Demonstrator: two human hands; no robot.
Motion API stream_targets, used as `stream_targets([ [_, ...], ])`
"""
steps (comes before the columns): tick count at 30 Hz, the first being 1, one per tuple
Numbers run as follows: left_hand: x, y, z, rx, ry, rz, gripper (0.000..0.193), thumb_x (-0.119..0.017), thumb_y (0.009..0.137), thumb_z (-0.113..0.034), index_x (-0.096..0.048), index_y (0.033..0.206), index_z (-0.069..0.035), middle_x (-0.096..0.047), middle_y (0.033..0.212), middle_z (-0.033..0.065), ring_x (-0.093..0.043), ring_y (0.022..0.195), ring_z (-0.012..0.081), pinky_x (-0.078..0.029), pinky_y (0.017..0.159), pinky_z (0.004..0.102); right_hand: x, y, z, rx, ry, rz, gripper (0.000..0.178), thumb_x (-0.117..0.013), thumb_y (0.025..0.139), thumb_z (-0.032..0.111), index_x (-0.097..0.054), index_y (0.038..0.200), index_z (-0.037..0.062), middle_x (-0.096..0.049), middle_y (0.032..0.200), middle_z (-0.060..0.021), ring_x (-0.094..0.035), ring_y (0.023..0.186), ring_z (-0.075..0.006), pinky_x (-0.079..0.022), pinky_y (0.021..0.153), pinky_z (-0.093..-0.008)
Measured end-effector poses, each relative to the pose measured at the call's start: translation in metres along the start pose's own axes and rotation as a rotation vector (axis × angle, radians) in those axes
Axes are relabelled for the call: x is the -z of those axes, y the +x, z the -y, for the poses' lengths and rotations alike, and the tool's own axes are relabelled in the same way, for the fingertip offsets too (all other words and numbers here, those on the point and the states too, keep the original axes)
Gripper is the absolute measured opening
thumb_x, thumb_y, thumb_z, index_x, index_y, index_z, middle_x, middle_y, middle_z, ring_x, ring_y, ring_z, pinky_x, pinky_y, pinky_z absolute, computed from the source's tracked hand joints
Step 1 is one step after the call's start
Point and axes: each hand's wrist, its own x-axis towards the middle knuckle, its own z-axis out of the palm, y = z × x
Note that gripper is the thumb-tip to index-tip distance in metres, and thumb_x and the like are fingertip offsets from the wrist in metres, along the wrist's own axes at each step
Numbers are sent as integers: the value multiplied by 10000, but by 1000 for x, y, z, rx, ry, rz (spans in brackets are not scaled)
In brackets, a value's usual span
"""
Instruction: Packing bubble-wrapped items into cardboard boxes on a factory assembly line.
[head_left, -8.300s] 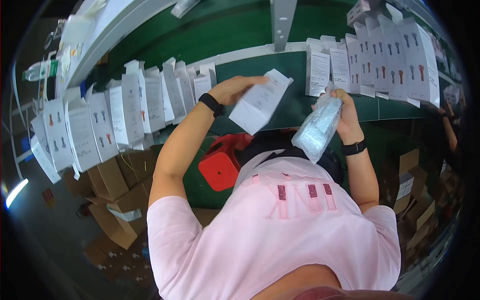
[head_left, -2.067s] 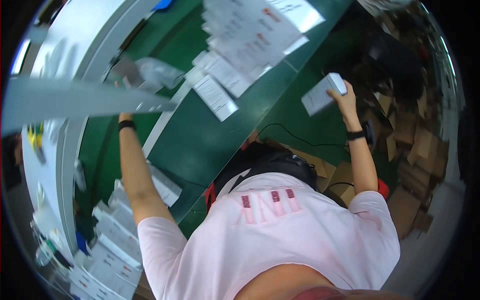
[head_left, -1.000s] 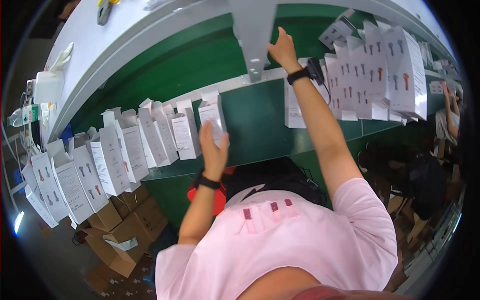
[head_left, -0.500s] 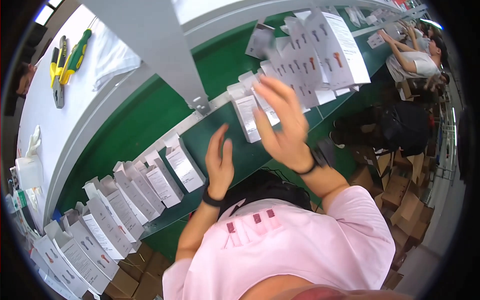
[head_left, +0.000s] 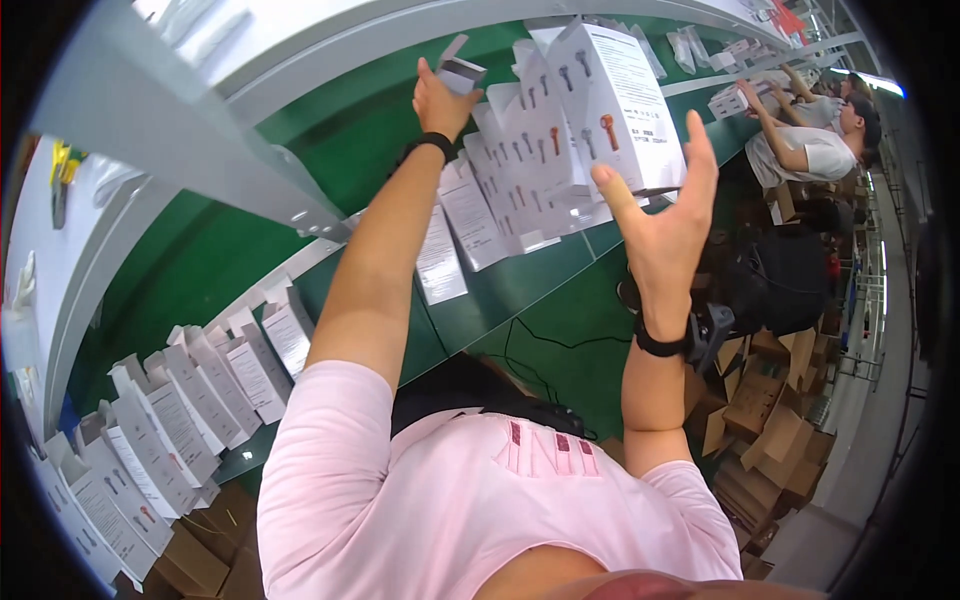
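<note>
My left hand reaches to the far side of the bench, its fingers wrapped round a small white carton with a raised flap. The carton's lower part is hidden by the hand. My right hand holds nothing; its thumb and fingers are spread wide around the near end of a large white printed box. I cannot tell whether the thumb touches that box. Beside it, more white cartons with tool pictures stand in a leaning row, and narrower cartons stand left of them, partly behind my left forearm.
Several open-topped white cartons line the green bench at the left. A grey upright post and a white shelf cross above. Brown cardboard boxes lie on the floor at right. Co-workers sit farther along.
My left hand has swung far across the bench and taken hold of the small carton. The right hand has moved right, off the narrow cartons to the large box. My view has shifted right.
</note>
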Motion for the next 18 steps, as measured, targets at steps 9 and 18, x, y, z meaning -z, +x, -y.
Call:
stream_targets([
  [9, 126, -70, -48, -86, 42, -206, 883, -758, 704, -398, -302, 1283, 88, -640, 981, 288, -635, 925, 431, -497, 831, 451, 20, 4, -40, 5, -8, 8, 551, -776, 791, 160, -562, 1274, 4, -588, 1150, -135, -576, 1045, -237, -446, 920, -342],
  [18, 135, -168, 42, 351, 135, 273, 1082, -655, 768, -606, -221, 1434, 128, -685, 991, 236, -670, 962, 359, -510, 851, 386, 46, -52, 26, 209, 239, 346, 730, -804, 703, 237, -517, 1317, -35, -521, 1198, -236, -535, 1080, -376, -450, 923, -417],
])
